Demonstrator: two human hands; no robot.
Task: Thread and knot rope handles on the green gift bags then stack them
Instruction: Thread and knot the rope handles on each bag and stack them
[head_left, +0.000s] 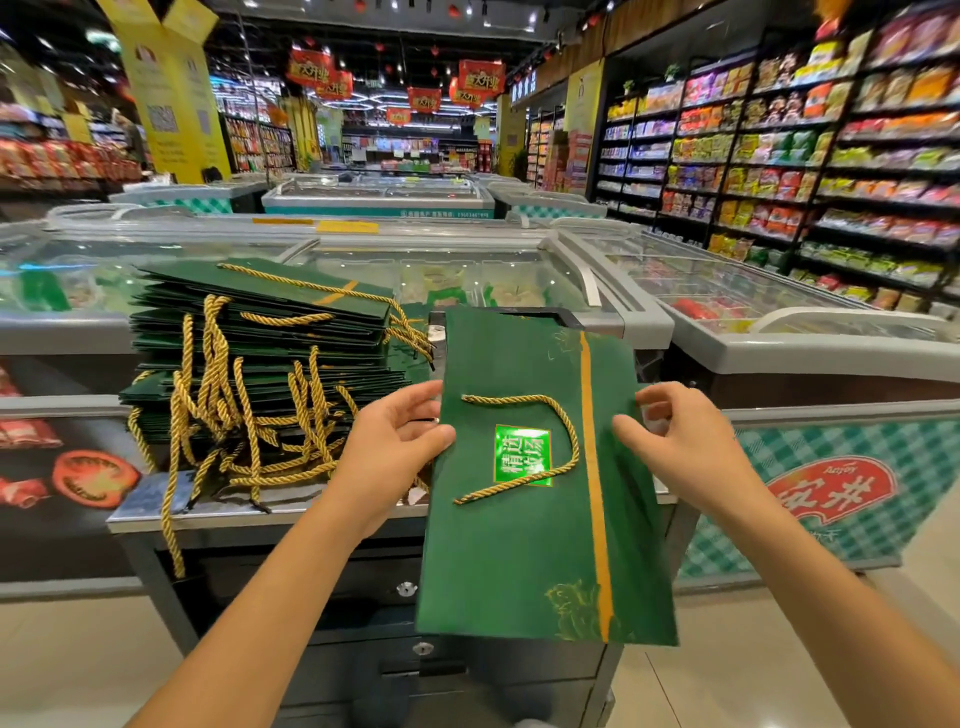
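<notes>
Green flat paper gift bag (519, 545), gold stripe, glossy label, head view: held in air before steel counter (291, 512), just right of stack of green bags (260, 332).

Left grip (400, 441): thumb on front face, fingers behind, pinching left edge. Right grip (675, 441): thumb and curled fingers pinching right edge.

Gold twisted rope handle (561, 431) lies slack, looped across face. Looks threaded on this side; stacking likely next.

Keep bag level, edges square to stack, rope tucked flat, since loose ropes on pile could snag.

Paper stiff, smooth, probably creases easily. Rope coarse, limp.

Bright overhead store lighting, glare on the freezer lids (452, 270) — shelves (831, 156) soft and bowed at edges, wide-angle distortion
</notes>
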